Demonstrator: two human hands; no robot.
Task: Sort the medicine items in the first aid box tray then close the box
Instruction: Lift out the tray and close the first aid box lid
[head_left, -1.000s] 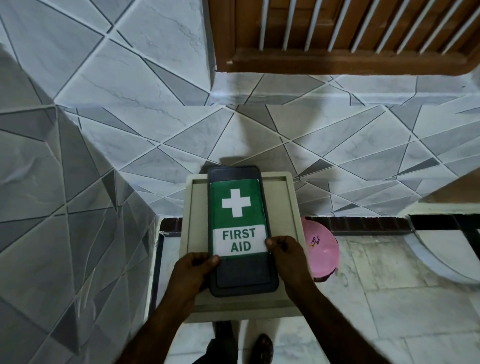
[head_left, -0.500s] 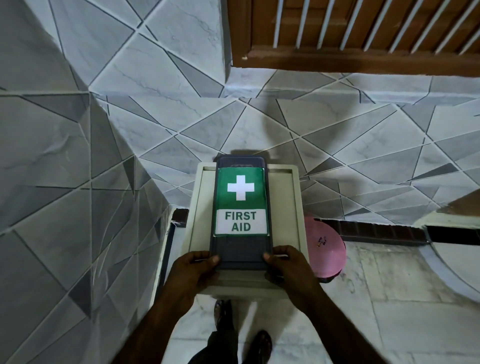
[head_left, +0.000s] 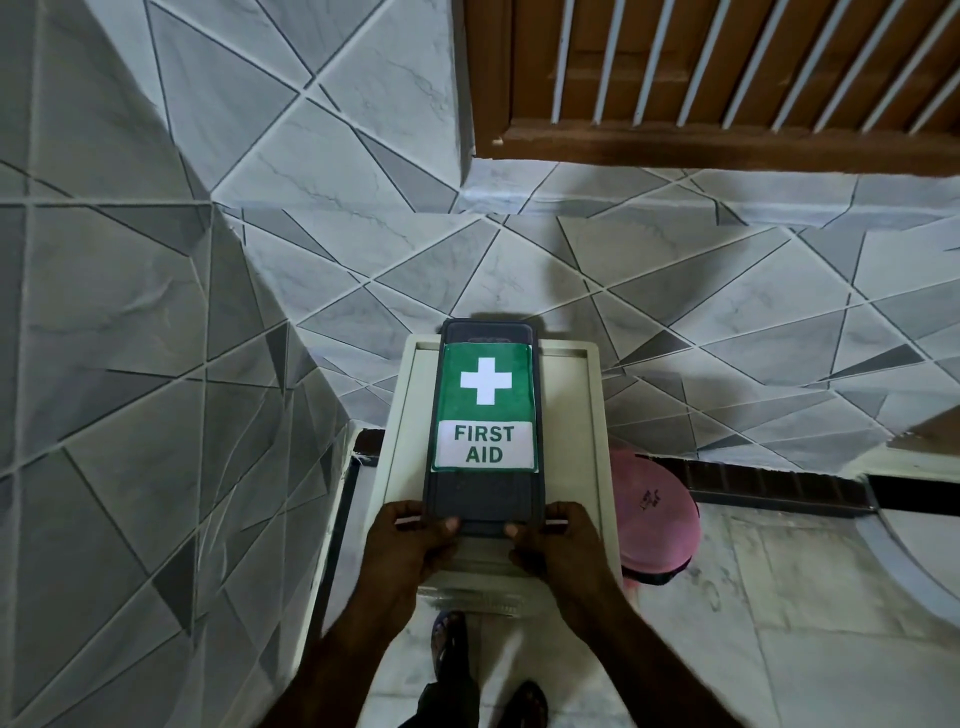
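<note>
Left hand (head_left: 410, 545) and right hand (head_left: 561, 545) grasping near end of first aid box (head_left: 485, 493), on cream stand (head_left: 571, 415), grey tiled walls (head_left: 260, 260), pink bowl (head_left: 654, 509) right

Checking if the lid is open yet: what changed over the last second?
The left hand and right hand slid toward the person along the first aid box, from beside its label to its near end, gripping it there. The box stayed closed on the white stool.
</note>
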